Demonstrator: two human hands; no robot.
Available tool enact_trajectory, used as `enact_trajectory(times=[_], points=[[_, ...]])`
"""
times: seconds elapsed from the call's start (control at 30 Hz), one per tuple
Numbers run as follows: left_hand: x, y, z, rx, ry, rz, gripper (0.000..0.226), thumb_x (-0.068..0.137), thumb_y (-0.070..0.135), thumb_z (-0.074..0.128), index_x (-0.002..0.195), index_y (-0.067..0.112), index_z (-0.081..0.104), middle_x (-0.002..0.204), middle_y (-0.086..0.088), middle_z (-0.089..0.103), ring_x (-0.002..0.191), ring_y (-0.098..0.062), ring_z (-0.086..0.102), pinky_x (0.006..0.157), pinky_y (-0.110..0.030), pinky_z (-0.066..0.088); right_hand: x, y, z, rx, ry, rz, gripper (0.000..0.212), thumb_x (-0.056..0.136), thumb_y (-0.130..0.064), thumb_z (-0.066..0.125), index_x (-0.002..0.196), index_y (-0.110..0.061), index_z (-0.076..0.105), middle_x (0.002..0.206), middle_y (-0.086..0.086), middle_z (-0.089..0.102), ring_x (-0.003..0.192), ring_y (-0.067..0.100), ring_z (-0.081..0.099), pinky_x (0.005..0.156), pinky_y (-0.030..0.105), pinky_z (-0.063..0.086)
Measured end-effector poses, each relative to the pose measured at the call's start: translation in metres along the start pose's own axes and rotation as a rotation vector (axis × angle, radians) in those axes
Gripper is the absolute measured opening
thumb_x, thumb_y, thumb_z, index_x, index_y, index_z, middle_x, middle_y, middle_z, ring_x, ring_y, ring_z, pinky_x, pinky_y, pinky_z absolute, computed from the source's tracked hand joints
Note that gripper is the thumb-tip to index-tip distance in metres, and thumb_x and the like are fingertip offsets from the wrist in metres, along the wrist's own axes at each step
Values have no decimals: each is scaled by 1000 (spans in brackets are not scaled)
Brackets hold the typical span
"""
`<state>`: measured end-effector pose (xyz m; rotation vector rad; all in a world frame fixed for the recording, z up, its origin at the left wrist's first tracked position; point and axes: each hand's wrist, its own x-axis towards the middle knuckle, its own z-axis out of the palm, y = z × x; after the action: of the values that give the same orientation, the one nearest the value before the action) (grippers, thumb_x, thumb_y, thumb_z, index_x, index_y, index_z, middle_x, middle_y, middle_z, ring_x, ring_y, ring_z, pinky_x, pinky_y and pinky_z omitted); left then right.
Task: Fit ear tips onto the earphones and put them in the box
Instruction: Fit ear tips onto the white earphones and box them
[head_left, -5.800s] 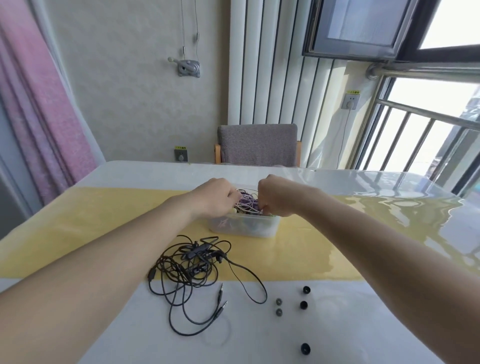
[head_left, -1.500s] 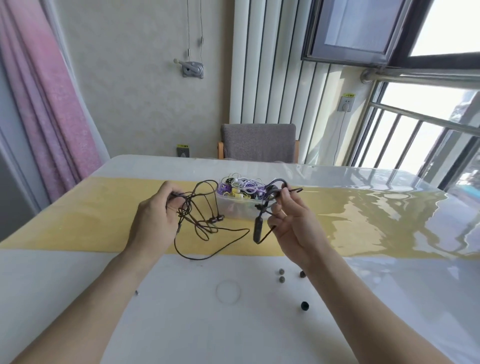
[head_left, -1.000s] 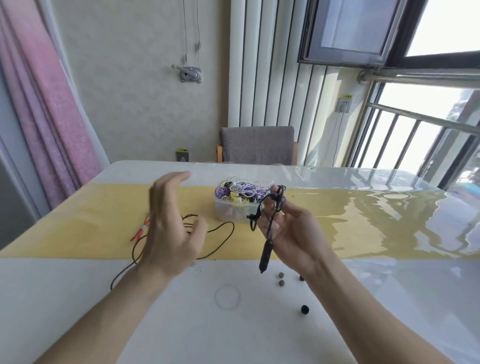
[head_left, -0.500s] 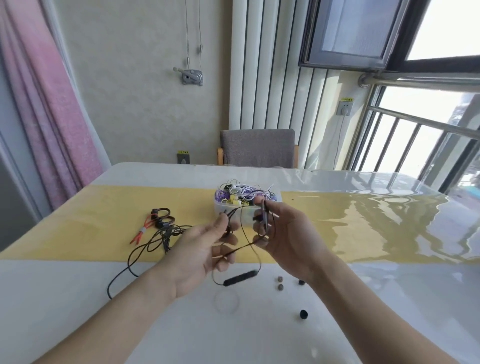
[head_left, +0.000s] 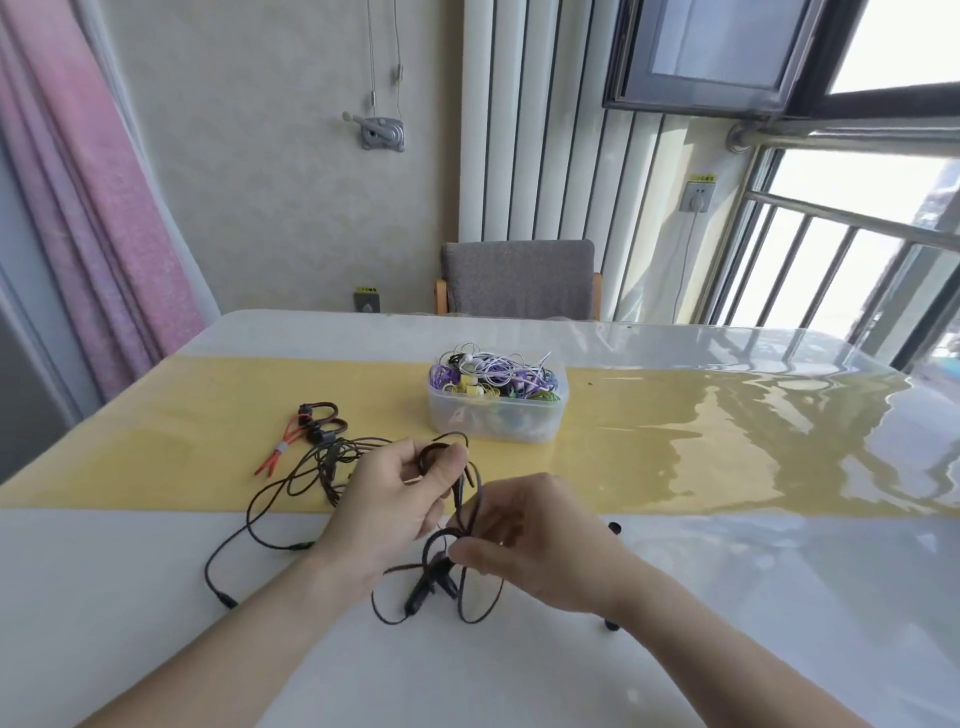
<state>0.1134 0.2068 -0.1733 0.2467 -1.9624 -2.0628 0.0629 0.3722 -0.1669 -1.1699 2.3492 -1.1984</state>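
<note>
A black earphone set hangs between both hands above the white table. My left hand pinches one ear-hook end near its fingertips. My right hand pinches the cable loop lower down, with the inline remote dangling below. Two black ear tips show beside my right wrist; any others are hidden behind it. The clear plastic box, full of purple and white earphones, stands beyond the hands on the yellow runner.
A second black earphone cable trails left of my left hand, and a black and red-orange earphone set lies on the yellow runner. A grey chair stands behind the table. Window bars are at right.
Both hands came down and closer to me with the black earphones. My left hand now pinches the ear-hook end, and the remote hangs under my right hand.
</note>
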Motion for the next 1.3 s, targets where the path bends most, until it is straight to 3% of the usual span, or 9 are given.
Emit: enact_trajectory(times=[0.1,0.2,0.3,0.43,0.73,0.9,1.1,1.2,1.3], points=[[-2,-2,-2,-93,-13,-13,41,67,42,75,83,6,62,52,-8,43,49,-18,33,45,-22,29,-2,0,-7,-166,5,-36,20,79,-34,83,88,-18,74,76,-9,73,70,8,65,64,16,49],[-6,-4,-1,-166,-53,-21,41,71,35,71,89,-1,62,57,-8,52,51,-20,42,50,-24,39,-4,5,-24,-257,-17,1,52,67,-58,84,108,-27,73,92,-14,72,85,2,63,71,11,47],[-9,-4,2,-240,-103,-5,30,73,21,70,93,-2,64,64,-11,58,56,-20,51,54,-24,46,-8,12,-38,-221,141,-12,70,66,-71,72,123,-31,66,101,-18,69,96,-1,61,73,11,44],[-11,-3,5,-226,-113,12,25,73,15,70,93,-1,65,64,-12,59,56,-20,54,54,-24,48,-8,11,-39,64,284,-91,27,87,-37,75,110,-23,71,89,-10,73,83,11,67,69,31,54],[-14,-4,6,-67,-121,133,24,77,22,68,87,0,65,69,-11,64,62,-21,59,62,-27,52,-5,16,-15,232,216,-82,7,86,-14,78,91,-14,73,85,-2,76,79,16,72,75,39,58],[-15,-2,8,-104,-160,122,25,82,15,59,99,-3,56,81,-15,69,72,-30,69,68,-33,57,-2,16,-18,432,178,-58,15,96,-11,66,108,-4,70,84,3,70,74,17,65,68,32,55],[-19,2,12,-287,-212,-35,34,88,17,66,112,-1,51,82,-22,65,72,-34,65,66,-34,55,-5,15,-23,470,150,-23,11,84,-10,79,90,-6,72,81,4,72,71,17,63,66,29,52],[-20,0,16,-303,-230,-150,47,79,14,76,117,-2,52,79,-19,66,70,-27,61,56,-25,46,-6,14,-21,421,144,-64,18,78,-11,85,83,-5,68,74,13,72,70,27,65,72,46,56],[-21,-5,17,-233,-253,-135,36,77,13,68,109,-1,60,75,-13,66,66,-23,57,52,-21,40,-8,13,-25,370,90,-63,18,79,-11,84,79,-5,68,71,13,73,69,31,67,78,53,55]])
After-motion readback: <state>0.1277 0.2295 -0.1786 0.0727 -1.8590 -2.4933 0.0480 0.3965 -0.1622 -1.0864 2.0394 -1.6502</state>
